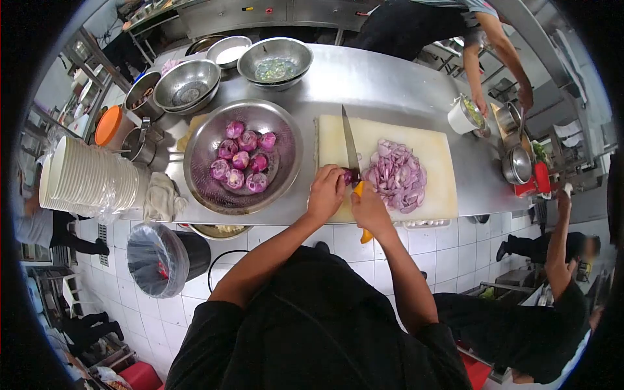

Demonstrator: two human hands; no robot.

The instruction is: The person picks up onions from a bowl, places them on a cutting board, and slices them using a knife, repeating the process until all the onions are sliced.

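Observation:
My right hand (369,207) is wrapped round the yellow handle of a long kitchen knife (350,140), whose blade points away from me over the white cutting board (437,133). With closed fingers, my left hand (327,195) holds a red onion (351,176) against the board, just left of the blade. Right of the knife lies a heap of sliced red onion (395,175). Several peeled red onions (240,159) sit in a large perforated steel bowl (286,146) to the left of the board.
Steel bowls (275,62) stand at the back left of the steel table (390,71). Stacked white containers (91,179) and a cloth (162,197) lie at the left edge. A lined bin (156,260) is below. Across the table, a person's hands (480,104) are near a white tub (467,116).

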